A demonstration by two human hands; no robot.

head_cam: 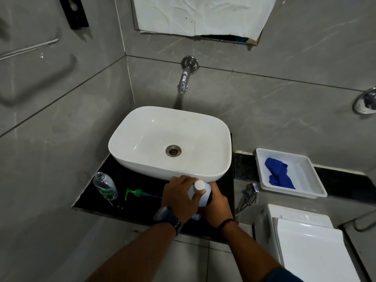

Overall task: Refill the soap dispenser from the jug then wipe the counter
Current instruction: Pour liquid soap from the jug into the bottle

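Note:
A white jug [204,195] with a white cap stands on the black counter [142,186] just in front of the basin. My left hand [181,197] wraps its neck, thumb near the cap. My right hand [216,207] grips the jug's body from the right. The clear soap dispenser bottle [105,187] stands uncapped at the counter's left. Its green pump head [135,193] lies flat on the counter between the bottle and my left hand. A blue cloth [278,174] lies in a white tray [305,188] to the right.
A white vessel basin [171,143] fills the back of the counter under a wall tap [184,82]. A chrome spray fitting [251,190] hangs right of the counter. A white toilet cistern and lid [309,241] sit at lower right. Grey tiled walls close in on the left.

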